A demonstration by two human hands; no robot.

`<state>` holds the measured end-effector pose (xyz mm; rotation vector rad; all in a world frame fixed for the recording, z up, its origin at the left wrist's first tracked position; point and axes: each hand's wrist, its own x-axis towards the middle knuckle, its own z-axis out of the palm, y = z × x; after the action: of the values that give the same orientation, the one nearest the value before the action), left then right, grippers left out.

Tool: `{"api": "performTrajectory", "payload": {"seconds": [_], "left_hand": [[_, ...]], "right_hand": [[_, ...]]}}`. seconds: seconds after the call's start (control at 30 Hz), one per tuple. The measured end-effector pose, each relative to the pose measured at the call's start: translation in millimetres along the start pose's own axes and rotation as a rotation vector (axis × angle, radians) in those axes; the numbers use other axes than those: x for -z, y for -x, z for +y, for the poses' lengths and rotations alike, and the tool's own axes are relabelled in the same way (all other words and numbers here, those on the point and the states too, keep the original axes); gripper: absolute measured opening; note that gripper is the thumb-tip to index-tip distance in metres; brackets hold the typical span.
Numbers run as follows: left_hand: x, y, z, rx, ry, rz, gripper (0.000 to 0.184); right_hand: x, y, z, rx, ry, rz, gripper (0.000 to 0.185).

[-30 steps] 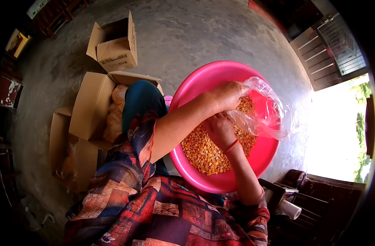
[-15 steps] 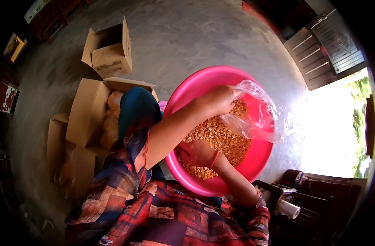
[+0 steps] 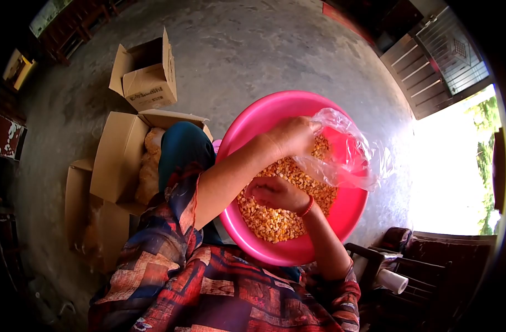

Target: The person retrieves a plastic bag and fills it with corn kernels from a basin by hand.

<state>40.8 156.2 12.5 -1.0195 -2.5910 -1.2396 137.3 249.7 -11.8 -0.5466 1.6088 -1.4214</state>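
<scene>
A large pink plastic tub [image 3: 350, 213] rests in front of me, partly filled with loose orange-yellow corn kernels [image 3: 280, 224]. Over its far side, my left hand [image 3: 299, 134] pinches the edge of a clear plastic bag [image 3: 341, 160]. The bag spreads to the right across the tub's rim, its mouth near my fingers. My right hand [image 3: 278, 195], with a red bracelet [image 3: 306, 206] at the wrist, is just above the kernels. Its fingers curl inward as if round a handful, though the palm is hidden.
To my left, an open cardboard box [image 3: 117, 157] holds filled bags [image 3: 148, 169], beside another box [image 3: 79, 191]. A further open carton [image 3: 149, 88] stands on the concrete floor [image 3: 236, 50]. At lower right is a dark chair [image 3: 419, 276] with a white roll [image 3: 393, 281].
My right hand has risen out of the kernels and shifted slightly right, its fingers curled. The left hand keeps hold of the plastic bag in nearly the same place.
</scene>
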Motion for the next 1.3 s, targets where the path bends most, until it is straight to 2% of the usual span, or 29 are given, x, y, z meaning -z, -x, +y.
{"api": "performTrajectory", "payload": {"seconds": [0.07,0.17,0.2,0.23,0.37,0.4,0.47,0.6,0.67,0.7,0.73,0.8,0.93,1.0,1.03,1.07,1.13,1.17,1.23,1.27,1.3], "left_hand": [[-0.3,0.2,-0.6,0.007,0.012,-0.012,0.03],[0.1,-0.1,-1.5,-0.013,0.006,0.029,0.03],[1.8,-0.6,-1.0,0.013,0.0,-0.023,0.036],[3.4,-0.9,-0.7,0.039,-0.006,-0.075,0.041],[3.6,-2.5,-2.8,0.116,0.132,-0.104,0.042],[3.3,-1.5,-1.8,0.058,0.064,-0.082,0.042],[2.3,-0.8,-0.1,0.0,-0.003,-0.063,0.042],[4.7,-1.0,4.5,0.02,-0.026,-0.16,0.039],[6.3,-1.0,6.9,0.013,-0.032,-0.203,0.037],[6.3,-0.9,7.5,-0.001,-0.021,-0.198,0.035],[6.1,-0.9,8.0,-0.016,-0.009,-0.193,0.034],[5.6,-1.5,8.0,-0.008,0.02,-0.189,0.033],[6.1,-1.3,8.9,-0.002,0.065,-0.167,0.038],[2.0,-0.4,3.9,-0.018,0.061,-0.157,0.042],[0.1,-1.6,1.9,-0.037,0.058,-0.147,0.047],[-0.1,-2.1,1.2,-0.059,0.06,-0.148,0.047],[0.9,0.1,2.4,-0.023,0.114,-0.118,0.057],[1.7,-0.9,4.0,0.055,0.163,-0.169,0.061],[1.3,1.1,1.5,-0.017,0.143,-0.121,0.061],[-2.6,1.5,-4.9,-0.057,0.128,-0.1,0.06],[2.4,0.1,0.7,0.041,0.277,-0.135,0.059]], "right_hand": [[2.4,8.3,-15.5,-0.08,0.044,0.026,0.023],[8.4,21.9,-27.0,-0.074,-0.198,0.083,0.022],[11.6,26.9,-30.4,-0.074,-0.195,0.078,0.022],[15.7,32.3,-32.6,0.022,-0.28,0.166,0.022],[36.6,41.4,-38.8,0.361,-0.615,0.537,0.022],[44.7,43.3,-37.5,0.377,-0.736,0.639,0.021],[61.2,47.4,-24.4,0.559,-0.831,0.688,0.019],[75.8,49.9,-17.8,0.639,-0.866,0.8,0.018],[74.6,44.8,-21.5,0.622,-0.927,1.044,0.02],[77.9,46.6,-15.7,0.683,-0.9,0.928,0.021],[77.9,45.8,-14.7,0.681,-0.902,0.931,0.021],[72.6,40.0,-24.2,0.65,-0.947,1.094,0.024],[93.4,43.8,8.4,0.743,-0.76,0.934,0.033],[88.9,41.4,-4.7,0.598,-0.574,1.013,0.035],[82.6,37.5,-10.6,0.518,-0.442,1.186,0.035],[74.2,33.8,-20.2,0.586,-0.462,1.219,0.026],[64.5,35.7,-27.2,0.625,-0.273,1.228,0.023],[63.5,36.8,-24.4,0.689,-0.27,1.182,0.02],[62.7,40.7,-18.9,0.689,-0.156,1.044,0.017],[53.1,43.2,-26.6,0.622,-0.151,1.0,0.016],[50.0,47.5,-28.0,0.511,-0.074,0.849,0.019]]}}
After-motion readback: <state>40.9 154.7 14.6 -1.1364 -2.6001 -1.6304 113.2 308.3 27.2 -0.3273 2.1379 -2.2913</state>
